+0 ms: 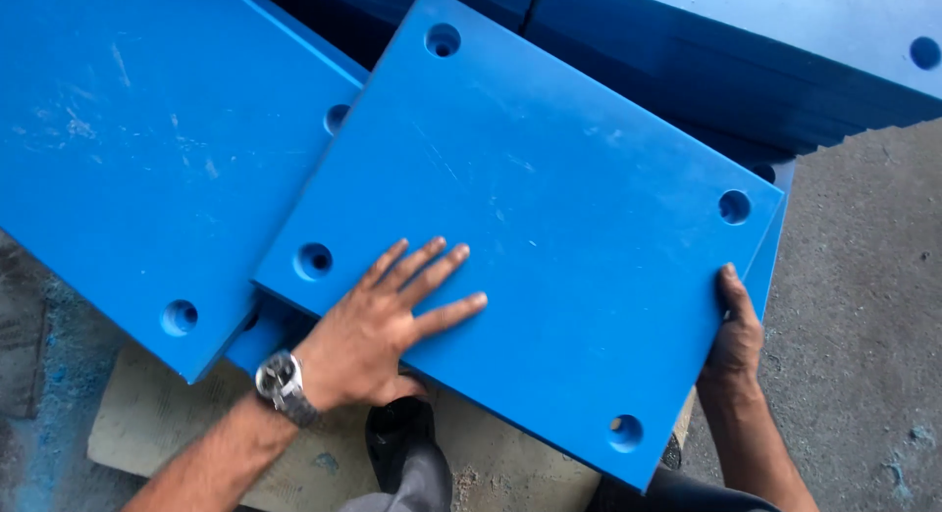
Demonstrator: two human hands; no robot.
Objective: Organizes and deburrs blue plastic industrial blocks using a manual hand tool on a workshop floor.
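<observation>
A thick square blue plastic plate (549, 208) with a round hole near each corner lies tilted on top of other blue plates. My left hand (388, 321), with a wristwatch on its wrist, rests flat with fingers spread on the plate's near-left part, beside one corner hole (314, 261). My right hand (736, 335) grips the plate's right edge, thumb on top and fingers underneath.
A larger blue plate (137, 149) lies to the left, partly under the top one. More stacked blue plates (785, 71) sit at the back right. Below are a pale board (157, 414), my dark shoe (397, 434) and grey concrete floor (863, 306).
</observation>
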